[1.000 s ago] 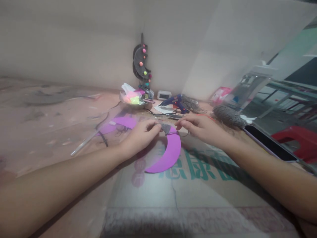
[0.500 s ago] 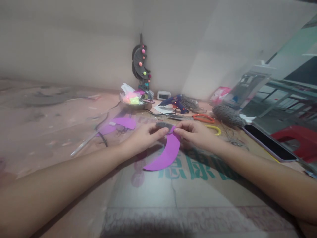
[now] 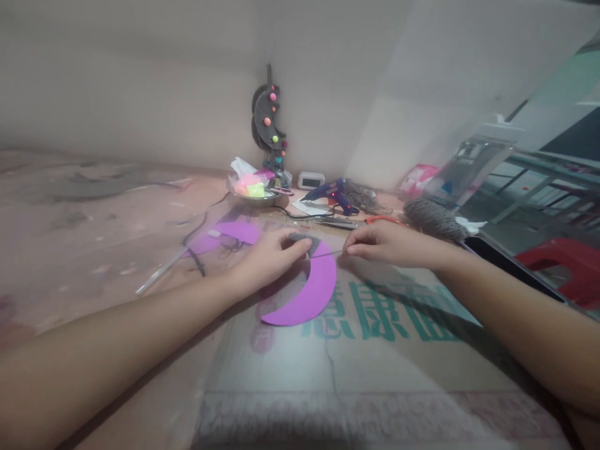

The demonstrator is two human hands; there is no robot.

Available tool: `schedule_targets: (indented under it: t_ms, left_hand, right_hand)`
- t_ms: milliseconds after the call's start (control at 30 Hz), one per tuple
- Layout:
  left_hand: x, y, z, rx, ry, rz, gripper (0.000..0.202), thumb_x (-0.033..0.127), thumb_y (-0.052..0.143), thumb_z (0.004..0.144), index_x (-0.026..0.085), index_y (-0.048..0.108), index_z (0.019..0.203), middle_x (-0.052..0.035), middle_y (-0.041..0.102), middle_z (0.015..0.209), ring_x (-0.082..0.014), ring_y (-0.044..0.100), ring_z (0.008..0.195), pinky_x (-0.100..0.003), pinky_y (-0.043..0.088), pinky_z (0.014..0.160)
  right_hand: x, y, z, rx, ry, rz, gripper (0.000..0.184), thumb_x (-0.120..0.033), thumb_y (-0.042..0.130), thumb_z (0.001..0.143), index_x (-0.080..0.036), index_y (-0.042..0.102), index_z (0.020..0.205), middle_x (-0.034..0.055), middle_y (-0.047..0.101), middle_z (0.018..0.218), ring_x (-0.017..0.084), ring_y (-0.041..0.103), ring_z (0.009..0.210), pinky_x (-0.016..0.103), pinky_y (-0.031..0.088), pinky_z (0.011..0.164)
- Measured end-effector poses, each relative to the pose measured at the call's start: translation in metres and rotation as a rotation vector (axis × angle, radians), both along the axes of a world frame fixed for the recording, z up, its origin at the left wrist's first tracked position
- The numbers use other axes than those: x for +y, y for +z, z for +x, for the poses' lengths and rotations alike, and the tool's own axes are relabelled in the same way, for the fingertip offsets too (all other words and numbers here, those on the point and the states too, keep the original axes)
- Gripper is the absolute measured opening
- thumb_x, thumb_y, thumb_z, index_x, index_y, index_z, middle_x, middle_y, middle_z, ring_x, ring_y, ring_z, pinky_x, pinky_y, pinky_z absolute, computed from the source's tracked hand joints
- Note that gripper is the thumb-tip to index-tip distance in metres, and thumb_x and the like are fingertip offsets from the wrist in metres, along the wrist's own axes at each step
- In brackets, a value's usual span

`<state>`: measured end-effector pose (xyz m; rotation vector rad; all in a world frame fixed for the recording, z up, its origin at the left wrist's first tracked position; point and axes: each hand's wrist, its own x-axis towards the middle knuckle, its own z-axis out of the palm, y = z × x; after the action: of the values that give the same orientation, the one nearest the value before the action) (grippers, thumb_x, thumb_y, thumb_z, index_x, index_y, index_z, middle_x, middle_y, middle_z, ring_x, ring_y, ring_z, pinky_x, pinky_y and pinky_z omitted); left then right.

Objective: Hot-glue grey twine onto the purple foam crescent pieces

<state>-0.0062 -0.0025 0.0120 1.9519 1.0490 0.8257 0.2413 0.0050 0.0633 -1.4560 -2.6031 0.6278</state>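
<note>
My left hand pinches the upper end of a purple crescent-shaped piece, thumb on top. Grey yarn covers that end near my thumb. The crescent's bare lower tip curves down toward me over the printed cardboard. To the right, my right hand has its thumb and fingers closed on a thin strand of the yarn, which runs across the crescent to my fingertips. Part of the wrapped end is hidden by my left hand.
Behind the hands are a blue glue gun, scissors, a grey yarn ball and a dish of colourful bits. Another purple piece lies left. A decorated grey crescent stands by the wall, a phone at right.
My right hand has moved away from the crescent to the right, drawing the yarn strand out. The crescent has shifted slightly left in my left hand.
</note>
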Motion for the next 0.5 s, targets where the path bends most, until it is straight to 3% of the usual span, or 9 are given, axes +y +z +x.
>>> schedule_targets:
  t_ms: [167,400,500]
  left_hand:
    - [0.001,-0.001,0.001,-0.022,0.003,-0.021,0.032,0.040,0.046,0.088,0.017,0.058,0.070,0.0006,0.063,0.067,-0.0130,0.053,0.059,-0.025,0.039,0.058]
    - [0.002,0.000,0.000,-0.032,0.027,-0.026,0.032,0.042,0.049,0.086,0.016,0.058,0.071,-0.0001,0.062,0.070,-0.0139,0.054,0.063,-0.025,0.039,0.060]
    - [0.003,-0.001,0.000,-0.037,0.048,-0.032,0.031,0.043,0.050,0.085,0.016,0.059,0.072,-0.0011,0.063,0.072,-0.0150,0.055,0.066,-0.026,0.039,0.061]
  right_hand:
    - [0.009,0.005,0.018,-0.023,0.030,-0.087,0.028,-0.043,0.054,0.085,-0.025,0.074,0.095,0.0017,0.073,0.091,0.021,0.065,0.080,0.030,0.046,0.070]
    - [0.032,0.002,0.039,0.051,-0.209,0.114,0.037,-0.050,0.057,0.083,-0.019,0.072,0.096,0.0072,0.073,0.092,0.022,0.065,0.080,0.033,0.047,0.073]
    - [0.032,0.001,0.042,0.125,-0.246,0.177,0.035,-0.048,0.059,0.082,-0.019,0.073,0.095,0.0079,0.073,0.090,0.022,0.065,0.081,0.034,0.048,0.076]
